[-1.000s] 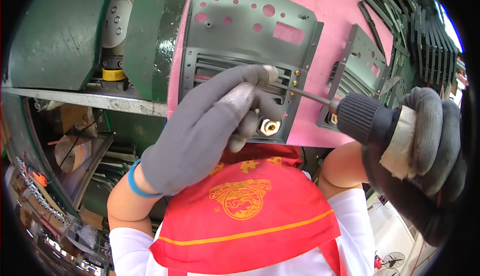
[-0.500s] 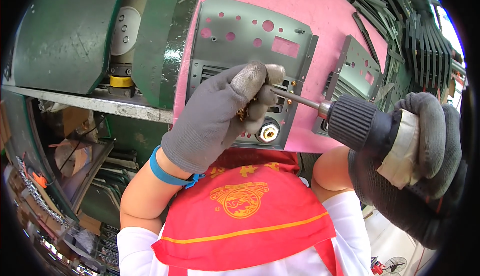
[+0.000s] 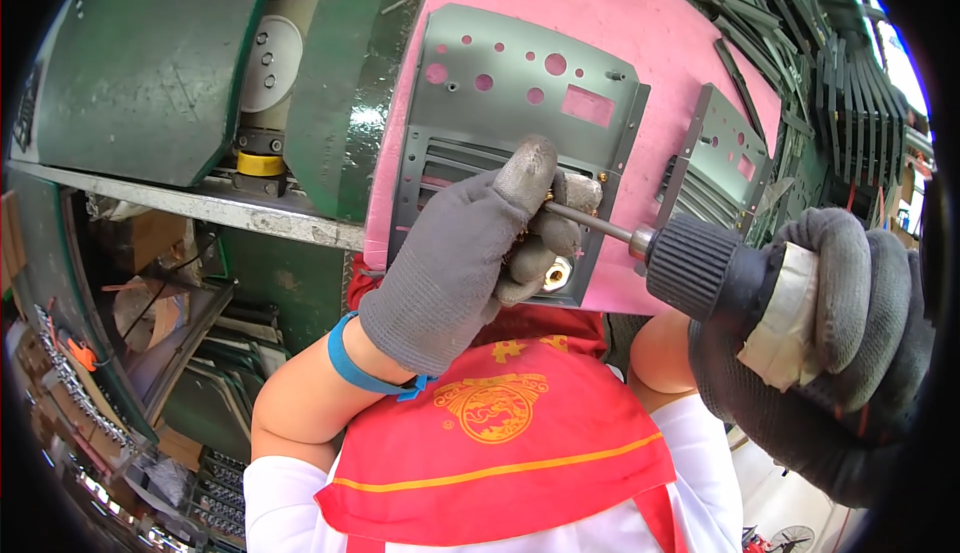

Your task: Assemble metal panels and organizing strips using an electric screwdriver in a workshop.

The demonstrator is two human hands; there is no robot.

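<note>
My right hand (image 3: pixel 850 303), in a dark grey glove, is wrapped around a black power screwdriver (image 3: pixel 690 268) with pale tape on its body. The bit (image 3: pixel 598 223) points left, its tip at the fingertips of my gloved left hand (image 3: pixel 470 243). That hand is closed over small brass screws (image 3: pixel 517 243), mostly hidden by the fingers; a bit of brass shows by the tip. Beneath the hand lies a grey metal panel (image 3: pixel 500 88) with round holes, a rectangular cutout and louvre slots. A hex-nut brass fitting (image 3: pixel 558 274) sits at its near edge, partly covered by my fingers.
The panel rests on a pink work surface (image 3: pixel 650 23). A second, similar panel (image 3: pixel 722 158) lies to the right. Dark metal strips and brackets (image 3: pixel 860 103) are stacked beyond it. On the left are large green sheets (image 3: pixel 140 63) above a metal rail (image 3: pixel 200 205).
My left hand has shifted slightly right and down relative to the panel, covering more of the brass fitting. The bit tip stays at its fingertips; the whole view has shifted a little.
</note>
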